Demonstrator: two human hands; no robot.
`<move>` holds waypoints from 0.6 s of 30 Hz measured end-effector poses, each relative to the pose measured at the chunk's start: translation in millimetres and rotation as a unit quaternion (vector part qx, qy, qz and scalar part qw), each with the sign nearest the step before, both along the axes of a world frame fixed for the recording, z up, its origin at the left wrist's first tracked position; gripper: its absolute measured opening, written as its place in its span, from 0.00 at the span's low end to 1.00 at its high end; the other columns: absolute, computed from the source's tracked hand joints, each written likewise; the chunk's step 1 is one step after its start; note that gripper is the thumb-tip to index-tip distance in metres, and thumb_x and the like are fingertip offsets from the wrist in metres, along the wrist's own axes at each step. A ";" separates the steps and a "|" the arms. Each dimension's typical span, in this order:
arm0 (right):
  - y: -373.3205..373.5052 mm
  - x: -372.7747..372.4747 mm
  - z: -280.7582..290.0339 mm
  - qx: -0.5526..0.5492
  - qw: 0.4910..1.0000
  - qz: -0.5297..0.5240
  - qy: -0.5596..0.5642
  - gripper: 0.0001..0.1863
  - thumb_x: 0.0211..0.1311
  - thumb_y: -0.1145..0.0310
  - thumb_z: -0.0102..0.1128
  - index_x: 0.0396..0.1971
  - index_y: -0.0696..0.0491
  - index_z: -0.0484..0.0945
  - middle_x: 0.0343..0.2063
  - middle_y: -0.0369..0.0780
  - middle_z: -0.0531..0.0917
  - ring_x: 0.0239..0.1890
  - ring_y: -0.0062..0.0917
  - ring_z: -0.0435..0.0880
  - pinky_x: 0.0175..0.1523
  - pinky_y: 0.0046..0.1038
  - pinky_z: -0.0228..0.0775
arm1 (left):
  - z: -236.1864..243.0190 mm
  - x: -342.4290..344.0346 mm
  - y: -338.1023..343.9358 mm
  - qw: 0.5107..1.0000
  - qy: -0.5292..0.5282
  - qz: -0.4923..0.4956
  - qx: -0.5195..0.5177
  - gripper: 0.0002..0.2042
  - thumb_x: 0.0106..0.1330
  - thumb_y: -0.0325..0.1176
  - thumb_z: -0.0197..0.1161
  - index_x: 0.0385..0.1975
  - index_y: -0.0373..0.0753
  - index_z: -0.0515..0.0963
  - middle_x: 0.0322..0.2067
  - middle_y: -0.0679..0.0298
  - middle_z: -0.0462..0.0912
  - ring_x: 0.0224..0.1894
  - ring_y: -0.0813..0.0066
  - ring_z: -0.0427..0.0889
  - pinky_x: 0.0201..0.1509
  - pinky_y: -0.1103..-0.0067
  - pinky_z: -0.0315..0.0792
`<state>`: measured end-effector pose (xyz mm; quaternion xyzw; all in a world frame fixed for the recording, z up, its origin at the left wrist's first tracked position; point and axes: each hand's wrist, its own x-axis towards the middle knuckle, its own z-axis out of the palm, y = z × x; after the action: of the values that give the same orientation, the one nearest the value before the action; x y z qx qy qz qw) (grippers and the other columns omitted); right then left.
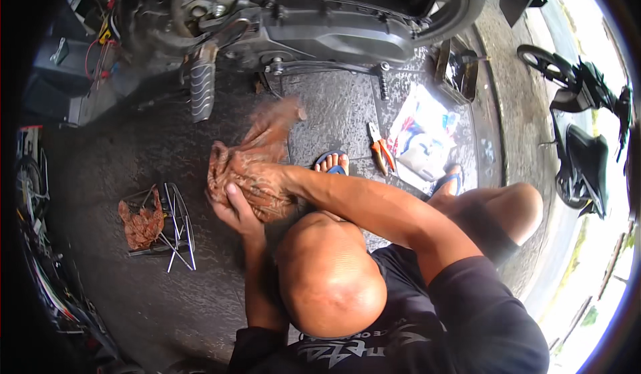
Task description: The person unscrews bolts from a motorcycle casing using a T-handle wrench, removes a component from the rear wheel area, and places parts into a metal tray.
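Note:
A crumpled reddish-brown cloth (257, 147) is bunched between my two hands, its loose end smeared by motion. My left hand (237, 210) is closed on the cloth's near left side, with the thumb lying over a fold. From the right, my right hand (260, 177) presses into the cloth's middle, fingers curled and partly hidden in the folds. Both are held above the dark wet floor. Just beyond the cloth is a grey ribbed rubber footrest (201, 87) on the scooter (334, 33).
A small metal-framed folding stool (179, 224) with brown cloth (142, 226) stands left. Pliers with orange handles (382, 152) lie right of my sandalled foot (332, 163), beside white plastic packaging (420, 130). A metal tray (456, 73) sits farther off. Another motorbike (579, 127) is at far right.

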<state>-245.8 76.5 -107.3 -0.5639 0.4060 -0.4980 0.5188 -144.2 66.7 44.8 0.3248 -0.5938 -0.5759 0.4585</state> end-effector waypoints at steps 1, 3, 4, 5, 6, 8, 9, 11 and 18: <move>-0.1 -4.0 -6.7 -0.050 0.987 -0.016 0.151 0.22 0.62 0.62 0.58 0.52 0.59 0.75 0.51 0.43 0.79 0.50 0.28 0.79 0.57 0.29 0.71 | -7.5 -5.5 0.9 1.000 -0.023 -0.007 -0.001 0.22 0.71 0.39 0.54 0.57 0.27 0.66 0.52 0.50 0.74 0.53 0.64 0.75 0.59 0.71 0.67; 18.5 -17.6 78.9 -0.005 0.989 -0.021 0.144 0.17 0.61 0.67 0.58 0.46 0.60 0.79 0.46 0.45 0.82 0.48 0.31 0.81 0.56 0.29 0.72 | -18.6 6.1 -15.4 0.997 -0.075 0.025 -0.014 0.19 0.75 0.37 0.48 0.54 0.26 0.69 0.49 0.51 0.76 0.49 0.66 0.77 0.54 0.73 0.70; 42.9 -37.9 132.0 0.029 0.988 -0.040 0.148 0.14 0.60 0.70 0.58 0.44 0.60 0.81 0.44 0.46 0.83 0.47 0.32 0.82 0.55 0.30 0.73 | -13.9 0.7 -16.1 0.996 -0.065 0.065 -0.006 0.19 0.75 0.38 0.47 0.54 0.26 0.69 0.49 0.50 0.76 0.49 0.66 0.77 0.54 0.73 0.71; 60.1 -43.1 141.1 0.102 0.989 -0.102 -0.044 0.14 0.60 0.71 0.58 0.45 0.60 0.81 0.43 0.47 0.83 0.46 0.33 0.82 0.54 0.30 0.73 | -3.9 -7.5 -14.8 0.994 -0.056 0.098 0.002 0.20 0.76 0.39 0.46 0.53 0.26 0.69 0.48 0.50 0.76 0.48 0.67 0.77 0.53 0.73 0.71; 82.6 -55.1 133.9 0.218 0.949 -0.181 -0.138 0.15 0.59 0.71 0.58 0.46 0.60 0.80 0.43 0.49 0.83 0.47 0.34 0.82 0.54 0.31 0.73 | 6.6 -13.7 -15.3 0.990 -0.049 0.132 0.010 0.20 0.76 0.40 0.46 0.53 0.27 0.69 0.48 0.50 0.76 0.48 0.67 0.77 0.52 0.74 0.71; 129.7 -77.3 92.8 0.318 0.816 -0.479 0.062 0.17 0.57 0.69 0.61 0.45 0.63 0.80 0.42 0.52 0.83 0.48 0.42 0.82 0.55 0.36 0.73 | 18.3 -6.0 -34.9 0.976 0.017 0.216 0.036 0.23 0.76 0.45 0.45 0.52 0.26 0.71 0.48 0.50 0.77 0.49 0.65 0.79 0.56 0.72 0.73; 161.8 -80.9 63.5 0.324 0.688 -0.591 0.269 0.17 0.55 0.68 0.63 0.43 0.63 0.78 0.42 0.53 0.81 0.47 0.49 0.80 0.54 0.40 0.72 | 22.6 7.1 -45.6 0.975 0.012 0.212 0.059 0.24 0.75 0.46 0.46 0.53 0.27 0.71 0.49 0.49 0.76 0.49 0.64 0.79 0.55 0.71 0.75; 210.5 -89.7 27.4 0.433 0.562 -0.568 0.417 0.31 0.51 0.65 0.68 0.56 0.55 0.68 0.47 0.54 0.73 0.46 0.48 0.76 0.51 0.44 0.69 | 31.7 27.8 -57.0 0.975 0.003 0.207 0.079 0.24 0.75 0.46 0.46 0.53 0.27 0.71 0.50 0.48 0.76 0.50 0.63 0.79 0.54 0.71 0.77; 276.7 -125.7 -55.7 0.336 0.631 -0.445 0.539 0.14 0.62 0.62 0.58 0.28 0.59 0.75 0.22 0.49 0.82 0.25 0.43 0.82 0.34 0.44 0.73 | 13.3 89.7 -46.7 0.962 -0.189 0.196 0.025 0.16 0.73 0.40 0.53 0.36 0.30 0.78 0.31 0.64 0.81 0.34 0.79 0.75 0.40 0.78 0.70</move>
<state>-371.5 353.1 -163.0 -0.2694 0.9543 -0.1049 0.0759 -54.5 20.0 58.1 0.5493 -0.5797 -0.4179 0.4332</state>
